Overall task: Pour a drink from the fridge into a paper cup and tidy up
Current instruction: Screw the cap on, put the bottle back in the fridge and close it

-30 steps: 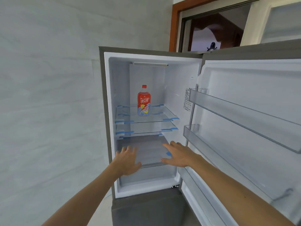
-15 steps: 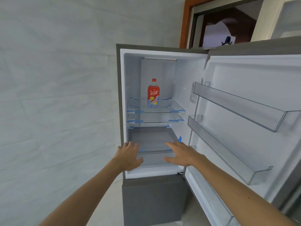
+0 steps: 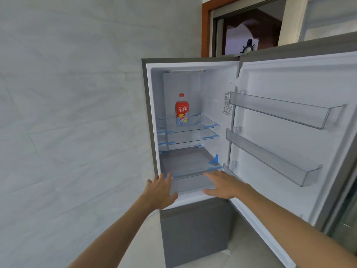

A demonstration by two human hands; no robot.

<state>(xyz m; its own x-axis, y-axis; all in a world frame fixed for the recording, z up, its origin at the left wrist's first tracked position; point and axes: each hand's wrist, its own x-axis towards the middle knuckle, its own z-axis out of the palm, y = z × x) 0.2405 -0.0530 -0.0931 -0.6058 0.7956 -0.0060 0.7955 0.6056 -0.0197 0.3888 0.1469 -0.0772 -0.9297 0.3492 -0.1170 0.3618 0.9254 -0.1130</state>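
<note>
A grey fridge [image 3: 147, 105] stands with its upper door [image 3: 289, 151] swung wide to the right. Inside, a red drink bottle [image 3: 181, 110] with a red cap stands upright at the back of the top glass shelf [image 3: 201, 122]. My left hand [image 3: 161, 191] and my right hand [image 3: 224, 184] are both stretched out with fingers spread, in front of the compartment's lower edge, well below the bottle. Neither hand holds anything. No paper cup is in view.
The door carries three transparent bins [image 3: 280, 111]. A second glass shelf [image 3: 191, 139] and a grey drawer cover [image 3: 185, 161] lie under the bottle's shelf. A pale tiled wall [image 3: 67, 113] is on the left, a wood-framed window [image 3: 251, 26] behind the fridge.
The view has shifted, so the fridge sits further right in the frame and looks smaller. Both hands stay open and have held near the compartment's lower edge.
</note>
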